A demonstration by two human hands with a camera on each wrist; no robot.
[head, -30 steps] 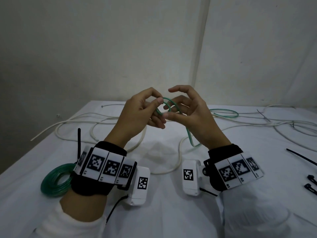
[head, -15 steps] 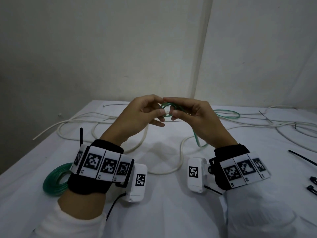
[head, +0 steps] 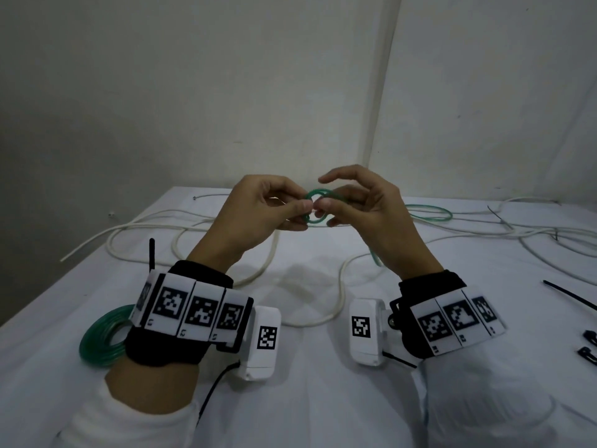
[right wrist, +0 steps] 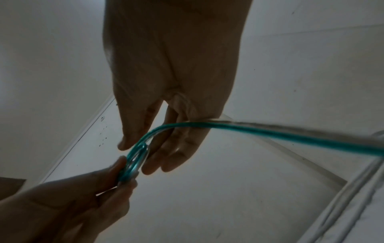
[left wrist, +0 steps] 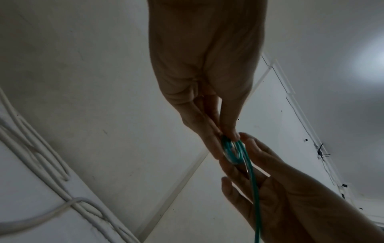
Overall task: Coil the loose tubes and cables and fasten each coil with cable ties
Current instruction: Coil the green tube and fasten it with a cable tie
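Note:
Both hands are raised above the white table [head: 310,399]. Between them is a small coil of green tube [head: 315,206]. My left hand [head: 303,205] pinches the coil's left side between thumb and fingers; the left wrist view shows that same pinch by my left hand [left wrist: 226,138] on the coil [left wrist: 231,152]. My right hand [head: 324,211] holds the coil's right side with thumb and lower fingers, index finger lifted off. In the right wrist view the tube [right wrist: 270,133] runs across my right hand [right wrist: 138,154] into the coil. Its loose tail [head: 374,257] drops behind my right wrist to a loop [head: 426,213] on the table.
A finished green coil [head: 100,337] lies by my left wrist near the table's left edge. Loose white cables [head: 226,221] sprawl across the back and right of the table. Black cable ties [head: 568,294] lie at the right edge. Walls stand close behind.
The open loop of a second ago has been drawn into a small tight coil. My right hand closed over it, then lifted its index finger off. Both hands rose slightly.

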